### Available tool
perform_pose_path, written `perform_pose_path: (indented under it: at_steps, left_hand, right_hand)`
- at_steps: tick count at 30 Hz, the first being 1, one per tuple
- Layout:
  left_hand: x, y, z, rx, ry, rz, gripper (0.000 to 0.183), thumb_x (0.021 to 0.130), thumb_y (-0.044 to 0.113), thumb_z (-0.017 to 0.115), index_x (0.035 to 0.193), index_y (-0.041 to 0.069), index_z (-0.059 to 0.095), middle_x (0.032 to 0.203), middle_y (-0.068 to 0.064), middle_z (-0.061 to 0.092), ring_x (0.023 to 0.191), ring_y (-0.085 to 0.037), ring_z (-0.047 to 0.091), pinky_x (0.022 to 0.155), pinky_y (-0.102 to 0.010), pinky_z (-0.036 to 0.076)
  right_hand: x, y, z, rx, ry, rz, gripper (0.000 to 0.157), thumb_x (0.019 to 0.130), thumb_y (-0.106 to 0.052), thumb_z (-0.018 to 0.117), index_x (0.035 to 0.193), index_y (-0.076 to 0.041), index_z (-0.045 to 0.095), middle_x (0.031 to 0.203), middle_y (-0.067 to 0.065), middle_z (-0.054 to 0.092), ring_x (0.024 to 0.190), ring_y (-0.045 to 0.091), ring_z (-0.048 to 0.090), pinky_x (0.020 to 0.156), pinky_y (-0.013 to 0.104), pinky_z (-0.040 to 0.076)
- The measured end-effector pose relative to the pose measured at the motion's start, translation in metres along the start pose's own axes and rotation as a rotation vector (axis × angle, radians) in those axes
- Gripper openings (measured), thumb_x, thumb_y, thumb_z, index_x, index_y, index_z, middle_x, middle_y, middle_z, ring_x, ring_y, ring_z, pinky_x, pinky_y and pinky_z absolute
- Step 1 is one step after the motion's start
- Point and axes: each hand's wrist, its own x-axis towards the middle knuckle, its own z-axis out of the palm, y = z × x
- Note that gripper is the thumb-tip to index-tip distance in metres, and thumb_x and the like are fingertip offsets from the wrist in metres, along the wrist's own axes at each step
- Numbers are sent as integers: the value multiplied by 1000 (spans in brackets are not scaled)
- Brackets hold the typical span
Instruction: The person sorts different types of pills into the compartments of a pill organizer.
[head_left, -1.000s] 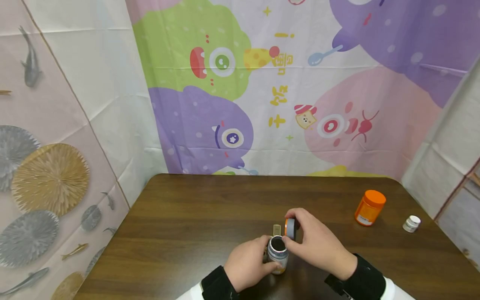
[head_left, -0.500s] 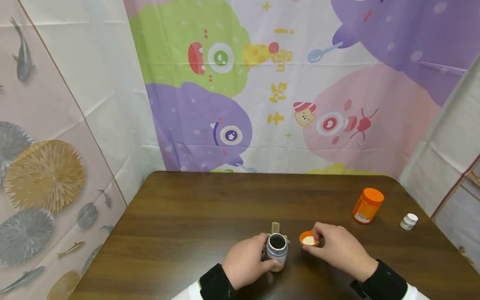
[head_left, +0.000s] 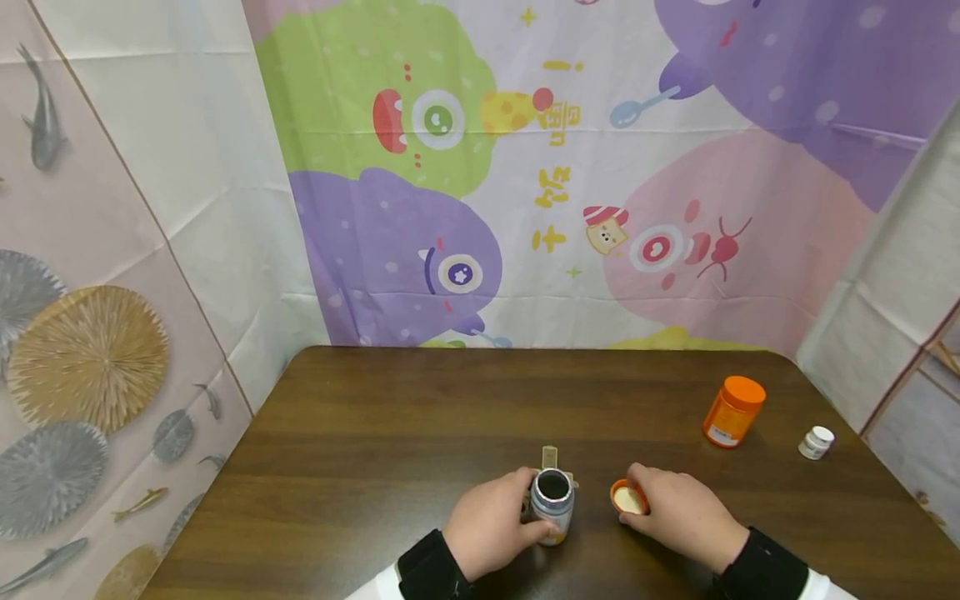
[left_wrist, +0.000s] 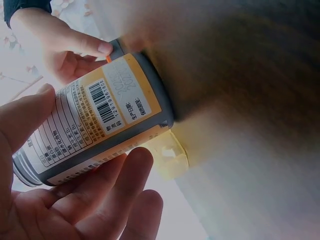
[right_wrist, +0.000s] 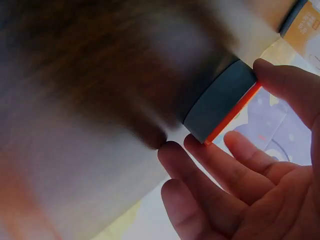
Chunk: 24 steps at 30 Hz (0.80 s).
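I've just carried the orange-edged cap [head_left: 627, 499] away from the grey jar [head_left: 558, 512], down near the bench [head_left: 420, 417], inside facing up, pinched in my right hand [head_left: 686, 510]; my left hand [head_left: 483, 523] curls round the upright jar, whose mouth is left uncovered

Jar [head_left: 556, 505] on table [head_left: 405, 417], lid [head_left: 627, 499] right of it, canister [head_left: 733, 412] behind and right, bottle [head_left: 816, 443] rightmost.
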Motion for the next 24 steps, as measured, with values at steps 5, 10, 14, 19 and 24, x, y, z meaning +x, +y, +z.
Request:
perform_pose_path:
  at_steps: [5, 10, 14, 19, 24]
  left_hand:
    - [0, -1, 2, -36, 1, -11, 58, 76, 49, 77, 118, 14, 60, 95, 6, 69, 77, -5, 60, 61, -30, 51]
    - [0, -4, 5, -92, -15, -37, 57, 77, 49, 77, 120, 17, 59, 97, 9, 67, 80, -5, 60, 64, -29, 51]
    - [1, -6, 7, -129, -31, -51, 60, 78, 50, 76, 125, 18, 56, 102, 9, 65, 83, -5, 60, 67, -31, 52]
    - [0, -7, 8, -198, -44, -36, 62, 79, 49, 75, 128, 16, 56, 108, 7, 63, 90, -7, 59, 74, -32, 52]
    - [-1, -9, 5, -273, -35, -45, 59, 79, 45, 77, 125, 14, 58, 113, 4, 61, 97, -8, 57, 82, -35, 51]
  right_hand:
    - [1, 0, 2, 7, 11, 1, 49, 73, -38, 82, 107, -12, 61, 83, -2, 65, 63, 10, 52, 60, 33, 48]
    - [0, 1, 4, 17, 29, -12, 55, 72, -39, 82, 114, -9, 60, 90, 1, 67, 69, 11, 55, 64, 35, 50]
    - [-2, 1, 3, 25, 41, -6, 63, 74, -45, 79, 121, -8, 58, 97, 3, 68, 74, 11, 57, 67, 37, 51]
    - [-5, 1, 0, 46, 39, 30, 72, 78, -57, 72, 128, -8, 55, 111, 7, 67, 86, 16, 60, 76, 43, 53]
    - [-7, 3, -3, 57, 64, 44, 75, 80, -63, 66, 131, -8, 54, 121, 9, 63, 99, 22, 60, 82, 48, 51]
